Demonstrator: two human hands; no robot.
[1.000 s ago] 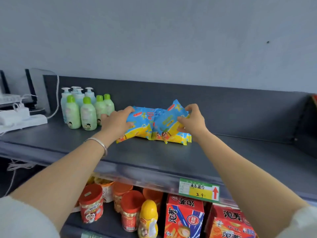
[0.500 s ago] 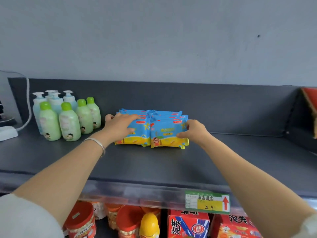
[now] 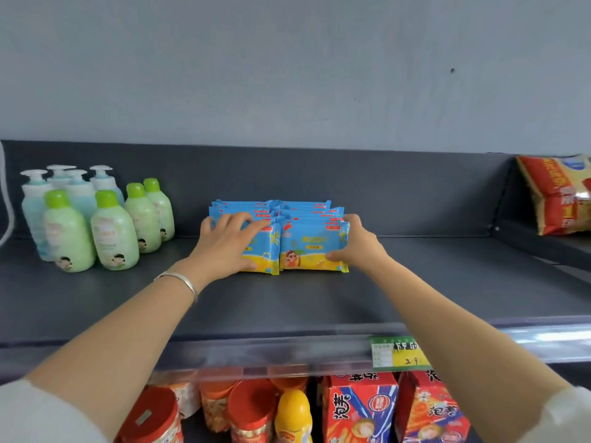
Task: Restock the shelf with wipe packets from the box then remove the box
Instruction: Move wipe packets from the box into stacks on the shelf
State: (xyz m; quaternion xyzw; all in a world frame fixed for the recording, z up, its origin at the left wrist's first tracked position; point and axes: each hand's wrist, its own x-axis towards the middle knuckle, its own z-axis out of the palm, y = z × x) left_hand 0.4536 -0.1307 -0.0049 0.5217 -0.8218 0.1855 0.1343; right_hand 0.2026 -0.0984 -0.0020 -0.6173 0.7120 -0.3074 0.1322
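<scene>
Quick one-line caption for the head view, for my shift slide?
Left grip presses and right grip holds upright blue wipe packets on the grey shelf, beside green bottles.

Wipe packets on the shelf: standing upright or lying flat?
Upright: the wipe packets stand on edge in two rows, fronts facing the camera, held by left hand and right hand.

A plain, evenly lit grey-blue painted wall (image 3: 287,65) rises beyond the left hand (image 3: 224,247) and right hand (image 3: 359,247), above the dark grey metal shelf (image 3: 303,302) beneath them, with its low back panel (image 3: 399,193).
</scene>
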